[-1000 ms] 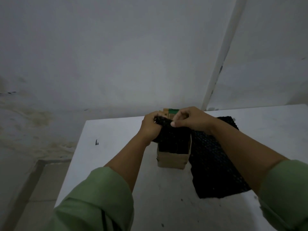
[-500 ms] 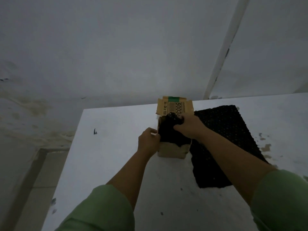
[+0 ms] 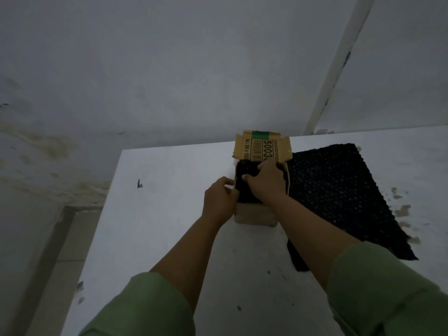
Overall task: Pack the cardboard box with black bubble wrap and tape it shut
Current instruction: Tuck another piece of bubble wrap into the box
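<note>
Two hands: left hand (image 3: 221,198) grips box (image 3: 255,214); right hand (image 3: 266,181) presses wrap (image 3: 244,187); flap (image 3: 261,147) reads "5003", maybe cut off.

Dim, flat light; soft wide-angle blur

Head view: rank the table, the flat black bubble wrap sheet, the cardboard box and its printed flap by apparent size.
1. Table
2. Black bubble wrap sheet
3. Cardboard box, partly hidden by both hands
4. Printed flap, a part of the box
</note>
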